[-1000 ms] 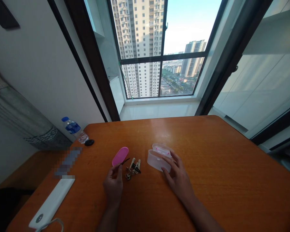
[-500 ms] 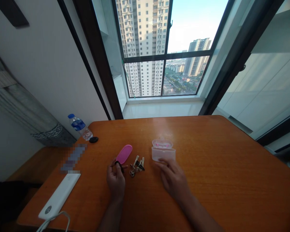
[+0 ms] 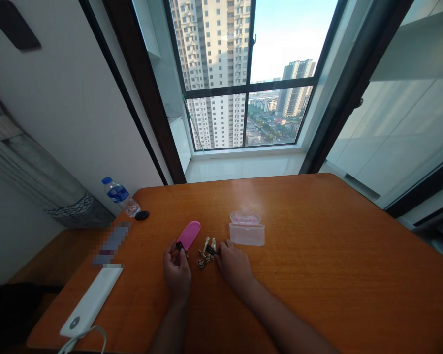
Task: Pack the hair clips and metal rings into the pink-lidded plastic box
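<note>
The left hand grips a small black piece tightly, beside the pink case. The right hand's curled grip touches the metal keys; whether it holds them is hidden.

High-rise apartment, wooden table, city-view window

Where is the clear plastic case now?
Head view: the clear plastic case sits on the wooden table, just beyond the right hand, right of the small metal items.

Orange wooden table, white wall, dark-framed window, apartment towers outside, pale blue sky
</note>
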The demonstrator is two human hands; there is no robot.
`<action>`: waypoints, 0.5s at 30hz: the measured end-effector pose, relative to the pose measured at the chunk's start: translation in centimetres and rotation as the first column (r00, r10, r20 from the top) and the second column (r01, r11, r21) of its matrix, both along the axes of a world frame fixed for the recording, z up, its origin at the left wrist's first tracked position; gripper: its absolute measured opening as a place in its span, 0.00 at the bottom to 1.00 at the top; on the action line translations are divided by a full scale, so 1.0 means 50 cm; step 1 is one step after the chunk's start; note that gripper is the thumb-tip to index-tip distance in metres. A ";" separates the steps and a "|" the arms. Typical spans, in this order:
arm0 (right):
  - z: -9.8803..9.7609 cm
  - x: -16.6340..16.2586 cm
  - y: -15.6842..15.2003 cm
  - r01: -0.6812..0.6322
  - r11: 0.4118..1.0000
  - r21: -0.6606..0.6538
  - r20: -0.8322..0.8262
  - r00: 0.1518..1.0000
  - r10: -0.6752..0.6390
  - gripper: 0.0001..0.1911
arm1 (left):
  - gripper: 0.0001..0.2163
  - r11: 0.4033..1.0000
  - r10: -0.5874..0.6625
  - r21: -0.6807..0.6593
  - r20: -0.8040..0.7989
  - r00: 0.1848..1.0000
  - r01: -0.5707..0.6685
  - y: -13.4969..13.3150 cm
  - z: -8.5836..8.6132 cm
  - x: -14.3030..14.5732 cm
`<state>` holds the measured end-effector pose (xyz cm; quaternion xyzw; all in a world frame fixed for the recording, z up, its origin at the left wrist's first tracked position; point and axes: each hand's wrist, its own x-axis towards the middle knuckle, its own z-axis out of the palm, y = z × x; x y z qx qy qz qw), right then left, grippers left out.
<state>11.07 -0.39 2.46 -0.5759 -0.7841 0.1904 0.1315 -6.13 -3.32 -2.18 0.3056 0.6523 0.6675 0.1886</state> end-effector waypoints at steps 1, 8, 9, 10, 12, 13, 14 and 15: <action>0.001 0.003 -0.002 0.001 1.000 -0.005 -0.019 1.000 -0.001 0.05 | 0.23 1.000 -0.002 -0.014 -0.002 1.000 0.002 0.001 -0.002 -0.002; 0.006 0.040 -0.015 -0.004 0.998 -0.058 -0.233 0.973 -0.010 0.03 | 0.21 0.990 0.043 -0.127 -0.078 0.996 -0.052 -0.004 -0.007 -0.008; 0.005 0.047 -0.017 -0.001 0.997 -0.074 -0.268 0.963 -0.019 0.03 | 0.21 0.989 0.044 -0.134 -0.090 0.995 -0.056 -0.006 -0.005 -0.008; 0.004 0.054 -0.018 0.005 0.996 -0.092 -0.303 0.952 -0.032 0.03 | 0.21 0.989 0.043 -0.136 -0.097 0.994 -0.056 -0.007 -0.004 -0.008; 0.000 0.067 -0.021 0.018 0.991 -0.130 -0.370 0.927 -0.065 0.03 | 0.20 0.991 0.039 -0.125 -0.100 0.994 -0.052 -0.007 -0.003 -0.008; -0.001 0.071 -0.021 0.026 0.989 -0.149 -0.402 0.912 -0.085 0.03 | 0.20 0.992 0.039 -0.113 -0.096 0.995 -0.049 -0.007 -0.004 -0.008; -0.003 0.074 -0.021 0.036 0.985 -0.168 -0.433 0.895 -0.106 0.04 | 0.19 0.994 0.037 -0.096 -0.090 0.995 -0.045 -0.006 -0.006 -0.007; -0.005 0.075 -0.020 0.045 0.982 -0.185 -0.466 0.876 -0.128 0.05 | 0.19 0.996 0.034 -0.078 -0.083 0.996 -0.041 -0.004 -0.008 -0.007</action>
